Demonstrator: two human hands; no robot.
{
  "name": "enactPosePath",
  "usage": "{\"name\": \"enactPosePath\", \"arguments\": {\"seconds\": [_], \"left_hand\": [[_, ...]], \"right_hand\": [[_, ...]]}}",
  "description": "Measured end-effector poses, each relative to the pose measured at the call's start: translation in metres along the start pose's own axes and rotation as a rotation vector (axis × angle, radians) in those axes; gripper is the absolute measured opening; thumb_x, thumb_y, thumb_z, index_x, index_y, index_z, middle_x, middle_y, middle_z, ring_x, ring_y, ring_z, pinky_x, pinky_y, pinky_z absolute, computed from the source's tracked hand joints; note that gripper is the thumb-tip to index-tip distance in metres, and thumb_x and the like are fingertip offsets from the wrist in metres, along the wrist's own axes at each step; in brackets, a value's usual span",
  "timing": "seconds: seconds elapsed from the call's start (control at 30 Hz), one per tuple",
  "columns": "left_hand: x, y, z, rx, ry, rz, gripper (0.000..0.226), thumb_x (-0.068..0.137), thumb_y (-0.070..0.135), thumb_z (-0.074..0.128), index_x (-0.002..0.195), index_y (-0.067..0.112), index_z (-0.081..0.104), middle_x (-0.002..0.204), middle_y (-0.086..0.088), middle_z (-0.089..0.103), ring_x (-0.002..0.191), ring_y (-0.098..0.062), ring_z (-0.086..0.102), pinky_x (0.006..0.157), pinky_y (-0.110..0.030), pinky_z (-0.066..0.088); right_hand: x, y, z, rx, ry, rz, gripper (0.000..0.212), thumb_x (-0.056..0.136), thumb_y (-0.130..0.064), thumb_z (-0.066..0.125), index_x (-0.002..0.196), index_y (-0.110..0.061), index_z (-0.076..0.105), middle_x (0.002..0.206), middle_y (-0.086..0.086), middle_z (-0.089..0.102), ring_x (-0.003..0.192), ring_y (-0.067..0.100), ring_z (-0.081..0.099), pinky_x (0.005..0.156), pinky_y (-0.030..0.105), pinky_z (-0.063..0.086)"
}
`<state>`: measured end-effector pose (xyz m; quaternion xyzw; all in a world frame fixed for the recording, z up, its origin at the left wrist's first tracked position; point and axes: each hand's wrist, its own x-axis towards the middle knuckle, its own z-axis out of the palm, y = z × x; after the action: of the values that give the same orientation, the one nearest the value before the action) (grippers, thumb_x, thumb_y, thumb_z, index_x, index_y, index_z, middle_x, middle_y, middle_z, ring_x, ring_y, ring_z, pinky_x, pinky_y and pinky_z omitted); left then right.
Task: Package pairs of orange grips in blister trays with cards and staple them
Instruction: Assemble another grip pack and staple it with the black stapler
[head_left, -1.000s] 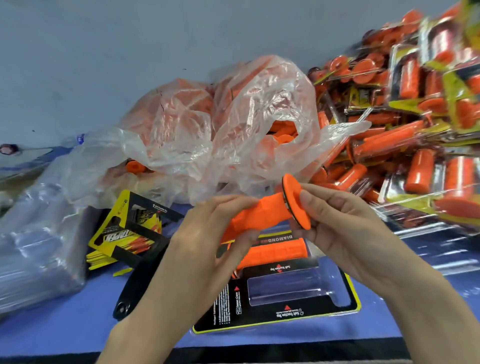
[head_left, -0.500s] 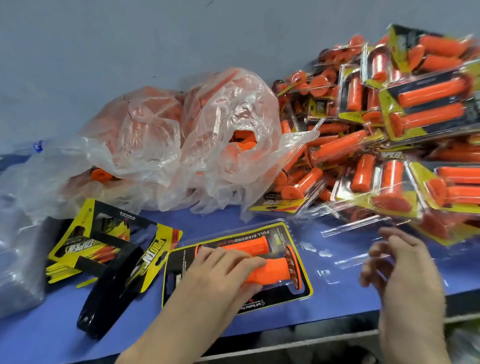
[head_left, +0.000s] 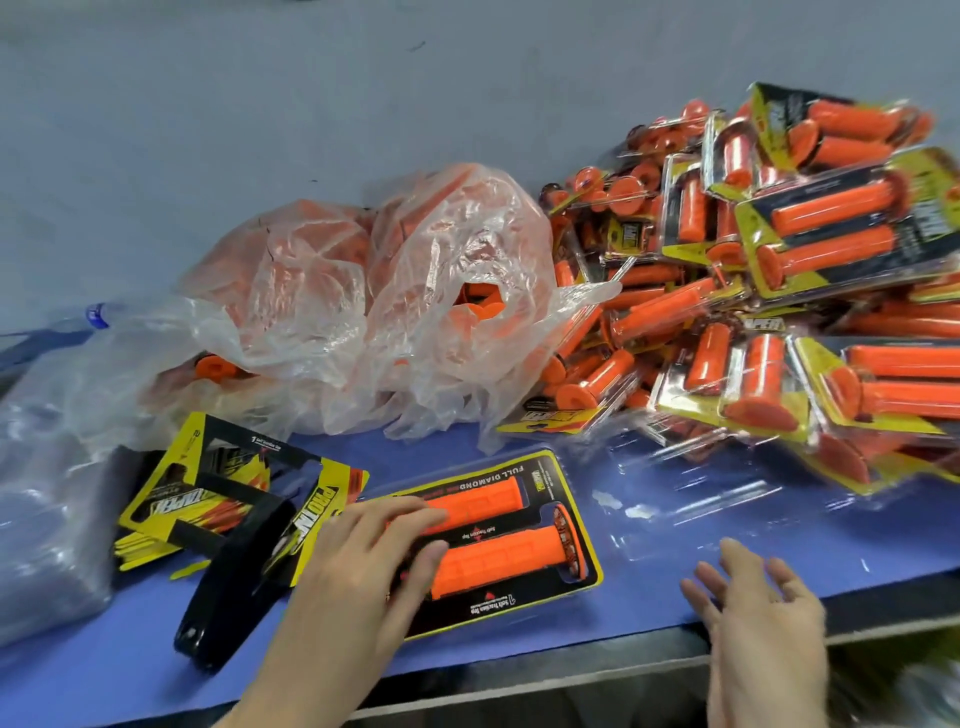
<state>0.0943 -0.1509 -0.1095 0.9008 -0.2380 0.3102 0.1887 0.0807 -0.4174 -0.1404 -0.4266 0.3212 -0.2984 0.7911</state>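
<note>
A black-and-yellow card in a clear blister tray (head_left: 584, 535) lies near the front of the blue table. Two orange grips lie in it: the far grip (head_left: 483, 501) and the near grip (head_left: 501, 564) with its flange to the right. My left hand (head_left: 363, 561) rests flat on the left ends of both grips, fingers straight. My right hand (head_left: 753, 597) hovers open, fingers spread, over the table edge to the tray's right, beside clear empty blister covers (head_left: 691, 499). A black stapler (head_left: 228, 587) lies left of the tray.
A clear plastic bag of loose orange grips (head_left: 415, 291) sits behind the tray. A big heap of finished packs (head_left: 779, 291) fills the right. A stack of printed cards (head_left: 208, 493) lies at the left, beside a bag of clear trays (head_left: 47, 493).
A second ago both hands held the second grip above the tray. It now lies in the tray under my left hand, and my right hand has let go and moved right.
</note>
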Motion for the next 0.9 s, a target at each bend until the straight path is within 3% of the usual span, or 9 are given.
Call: {"name": "enactPosePath", "arguments": {"seconds": [0.1,0.2,0.27,0.33,0.43,0.57,0.67,0.83,0.9], "left_hand": [[-0.018,-0.009,-0.013,-0.043,0.051,-0.182,0.038,0.095,0.047,0.042,0.115,0.026,0.066,0.114,0.014,0.061,0.111,-0.004,0.048,0.098,-0.025,0.034],[-0.038,-0.007,-0.025,-0.151,0.146,-0.314,0.026,0.097,0.044,0.045,0.117,0.036,0.060,0.116,0.024,0.056,0.113,0.000,0.047,0.094,-0.028,0.037],[-0.049,0.001,-0.036,-0.222,0.249,-0.374,0.021,0.099,0.033,0.052,0.117,0.043,0.056,0.115,0.023,0.056,0.112,-0.007,0.053,0.093,-0.026,0.041],[-0.057,0.016,-0.048,-0.284,0.396,-0.419,0.027,0.098,0.029,0.053,0.116,0.050,0.053,0.112,0.021,0.056,0.101,-0.006,0.057,0.086,-0.015,0.043],[-0.063,0.040,-0.058,-0.248,0.474,-0.336,0.023,0.095,0.039,0.047,0.115,0.048,0.051,0.111,0.022,0.054,0.099,0.000,0.055,0.080,-0.013,0.042],[-0.056,0.057,-0.034,0.092,0.103,0.068,0.034,0.081,0.041,0.064,0.113,0.036,0.055,0.110,0.010,0.058,0.100,-0.008,0.054,0.088,-0.024,0.045],[-0.041,0.060,-0.013,0.261,-0.182,0.047,0.058,0.053,0.050,0.087,0.105,0.036,0.066,0.102,0.007,0.065,0.091,-0.012,0.065,0.080,-0.026,0.055],[-0.035,0.044,0.011,0.376,-0.134,0.204,0.029,0.077,0.023,0.070,0.105,0.027,0.061,0.092,0.004,0.059,0.081,-0.018,0.059,0.072,-0.031,0.051],[-0.037,0.038,0.012,0.395,-0.143,0.233,0.028,0.076,0.017,0.070,0.103,0.025,0.063,0.090,0.004,0.061,0.078,-0.017,0.059,0.068,-0.030,0.051]], "right_hand": [[-0.011,-0.001,0.004,-0.167,-0.115,-0.151,0.039,0.095,-0.013,0.061,0.129,-0.028,0.050,0.097,0.007,0.063,0.080,0.013,0.062,0.063,0.018,0.055],[-0.034,-0.003,0.009,-0.337,-0.279,-0.589,0.045,0.094,-0.017,0.061,0.114,-0.057,0.052,0.090,-0.012,0.060,0.081,0.001,0.058,0.071,0.001,0.043],[-0.045,-0.004,0.010,-0.516,-0.459,-0.925,0.042,0.099,-0.018,0.057,0.124,-0.052,0.052,0.091,-0.015,0.054,0.084,0.003,0.052,0.079,0.005,0.036],[-0.050,-0.002,0.011,-0.840,-0.594,-1.277,0.047,0.089,-0.012,0.062,0.129,-0.037,0.057,0.093,-0.011,0.051,0.083,0.013,0.046,0.080,0.020,0.035],[-0.046,0.005,0.011,-1.094,-0.729,-1.628,0.057,0.062,-0.002,0.082,0.110,-0.029,0.072,0.086,-0.002,0.060,0.077,0.020,0.049,0.081,0.031,0.035],[-0.039,0.008,0.006,-1.211,-0.903,-1.660,0.065,0.049,-0.014,0.094,0.104,-0.035,0.065,0.087,-0.009,0.062,0.081,0.017,0.056,0.086,0.032,0.039],[-0.032,0.008,0.003,-1.205,-0.992,-1.633,0.064,0.054,-0.021,0.094,0.106,-0.038,0.060,0.092,-0.014,0.062,0.088,0.012,0.054,0.087,0.028,0.036],[-0.020,0.007,0.001,-1.040,-1.003,-1.686,0.023,0.086,-0.032,0.060,0.108,-0.037,0.059,0.099,-0.016,0.060,0.091,0.010,0.053,0.086,0.024,0.040],[-0.012,0.008,-0.003,-0.982,-0.933,-1.701,0.022,0.086,-0.033,0.065,0.107,-0.033,0.058,0.105,-0.011,0.056,0.093,0.012,0.051,0.084,0.026,0.041]]}}
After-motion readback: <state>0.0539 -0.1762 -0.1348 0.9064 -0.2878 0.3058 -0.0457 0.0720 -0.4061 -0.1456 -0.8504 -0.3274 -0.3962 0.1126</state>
